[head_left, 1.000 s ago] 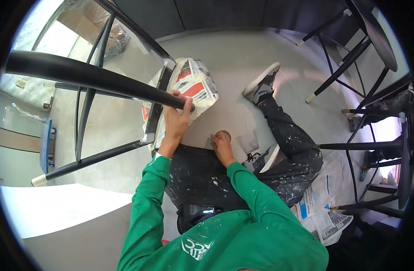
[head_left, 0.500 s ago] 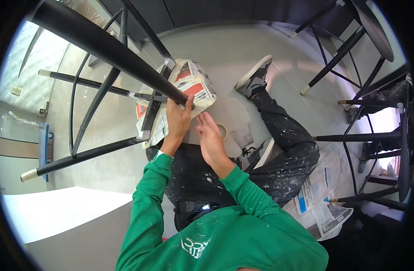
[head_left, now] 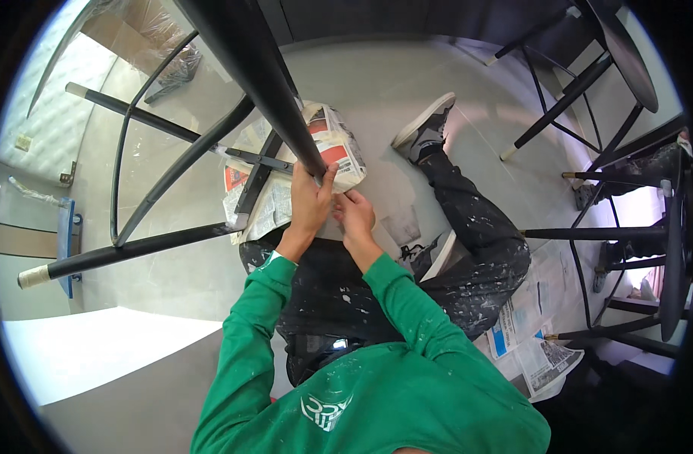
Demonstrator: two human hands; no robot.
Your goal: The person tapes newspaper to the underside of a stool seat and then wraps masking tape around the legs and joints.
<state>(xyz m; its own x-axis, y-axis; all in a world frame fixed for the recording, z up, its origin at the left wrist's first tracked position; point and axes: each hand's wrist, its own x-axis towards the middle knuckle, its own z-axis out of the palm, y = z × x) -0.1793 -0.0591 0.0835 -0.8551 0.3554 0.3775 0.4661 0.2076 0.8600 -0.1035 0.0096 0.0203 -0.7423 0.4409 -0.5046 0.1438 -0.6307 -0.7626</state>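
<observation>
A black stool (head_left: 244, 83) lies tipped in front of me, its seat wrapped in newspaper and masking tape (head_left: 333, 144). One thick black leg (head_left: 282, 98) runs down toward my lap, and my left hand (head_left: 310, 203) is closed around its lower end. Close beside it, my right hand (head_left: 357, 219) has its fingers curled together in a pinch near that leg's end. Whatever sits between those fingertips is too small or hidden to make out. Another leg (head_left: 138, 252) points left, its tip covered in pale tape.
More black chairs (head_left: 626, 227) stand at the right. Newspaper sheets (head_left: 524, 325) lie on the floor by my knee. A blue wheeled dolly (head_left: 68, 246) and a plastic-wrapped box (head_left: 146, 45) are at the left. My shoe (head_left: 426, 129) rests on the floor ahead.
The stool has turned, its thick leg swinging to the right and more upright. My right hand went from fingers stretched out to curled against the leg's end, hiding the tape roll.
</observation>
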